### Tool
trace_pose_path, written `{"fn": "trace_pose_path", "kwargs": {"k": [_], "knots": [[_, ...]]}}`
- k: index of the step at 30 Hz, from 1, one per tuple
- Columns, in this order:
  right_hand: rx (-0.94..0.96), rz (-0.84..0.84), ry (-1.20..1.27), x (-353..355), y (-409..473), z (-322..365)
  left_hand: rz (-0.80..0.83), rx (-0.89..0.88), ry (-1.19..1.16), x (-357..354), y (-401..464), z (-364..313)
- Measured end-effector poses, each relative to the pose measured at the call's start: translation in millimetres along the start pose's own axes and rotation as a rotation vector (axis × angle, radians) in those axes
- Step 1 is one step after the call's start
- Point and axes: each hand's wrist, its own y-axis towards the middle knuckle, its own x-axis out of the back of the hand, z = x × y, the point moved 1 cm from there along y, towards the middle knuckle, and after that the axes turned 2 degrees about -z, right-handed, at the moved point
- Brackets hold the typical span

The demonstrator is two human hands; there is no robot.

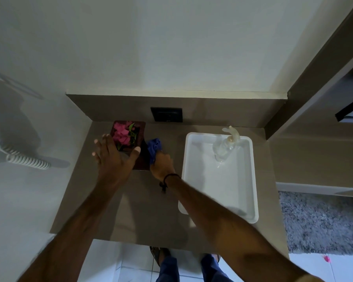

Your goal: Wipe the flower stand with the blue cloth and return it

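The flower stand (pixel 140 137) — a dark brown square box with pink blossoms (pixel 121 133) and a few green leaves in its top — is seen at the far left of the brown counter (pixel 143 210), close to the back wall and just left of a black wall socket (pixel 166 114). The left hand (pixel 112 157) is laid over the near left corner of the stand, fingers spread wide and thumb stretched across its near edge, so the stand is steadied rather than gripped tight. The blue cloth (pixel 154 148) is bunched in the right hand (pixel 162 164), whose fingers are closed around it; the cloth is pressed against the right side of the stand. A dark cord bracelet (pixel 168 178) is worn on the right wrist.

To the right, well apart from the stand, a white tray (pixel 251 180) is set on the counter, and a clear pump bottle (pixel 225 145) with a pale spout is standing in its far end. A white coiled cord (pixel 28 160) is seen at the left wall — and a grey rug (pixel 322 222) on the floor at the right.
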Motion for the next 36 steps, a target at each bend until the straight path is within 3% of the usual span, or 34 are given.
{"fn": "trace_pose_path", "kwargs": {"k": [4,8,17,19,21,23,26,28,31,36], "knots": [[-0.124,0.06,0.165,11.3,4.9,10.8,-0.001,0.001,0.014,-0.2,0.8,0.2],[-0.132,0.055,0.371,25.7,-2.3,20.8,-0.004,0.015,0.011,0.0,3.7,0.1],[-0.218,0.142,1.053,91.5,-49.9,42.4,0.026,0.049,0.083,20.8,-7.4,-22.9],[-0.201,0.18,1.165,110.3,-66.3,40.4,-0.114,-0.045,0.059,29.3,-18.8,-37.8],[-0.185,0.204,1.216,127.7,-80.3,32.0,-0.269,-0.167,-0.125,30.7,-39.3,-59.0],[-0.162,0.213,1.194,144.4,-92.6,16.5,-0.19,-0.195,-0.367,16.4,-62.7,-82.1],[-0.164,0.206,1.067,157.1,-102.1,-21.8,0.141,0.017,-0.624,-21.9,-81.4,-100.6],[-0.229,0.072,0.893,158.5,-106.7,-56.3,0.25,0.108,-0.694,-51.0,-88.3,-102.5],[-0.35,-0.124,0.497,153.3,-112.8,-109.6,0.379,0.058,-0.611,-96.5,-101.7,-99.0],[-0.448,-0.166,0.12,137.8,-119.4,-157.5,0.444,-0.005,-0.336,-150.9,-124.5,-97.0]]}}
